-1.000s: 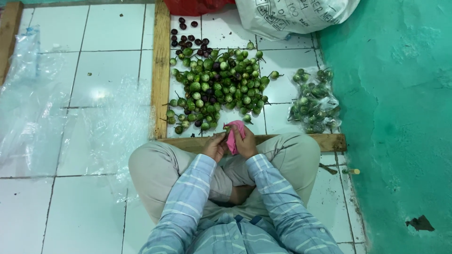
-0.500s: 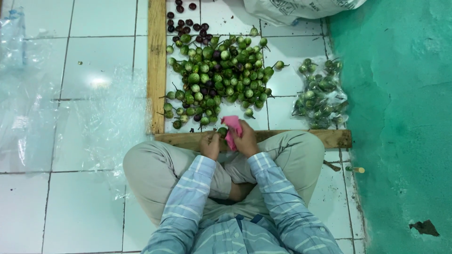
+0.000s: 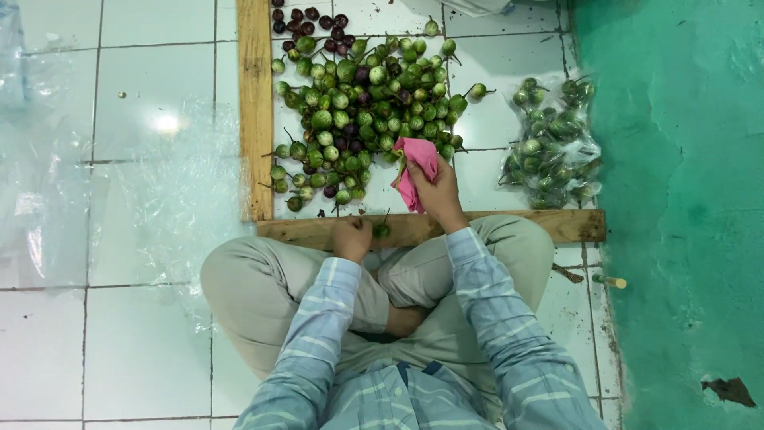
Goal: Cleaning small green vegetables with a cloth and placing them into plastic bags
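Fingers of your right hand clamp a pink cloth beside the green eggplant pile, while your left hand pinches one small eggplant over the wooden plank.

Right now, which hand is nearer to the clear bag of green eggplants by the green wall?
Right. The right hand, holding a pink cloth, is at the pile's edge, just left of the bag. The left hand rests on the wooden plank, farther left.

Right hand grips pink cloth beside green eggplant pile.
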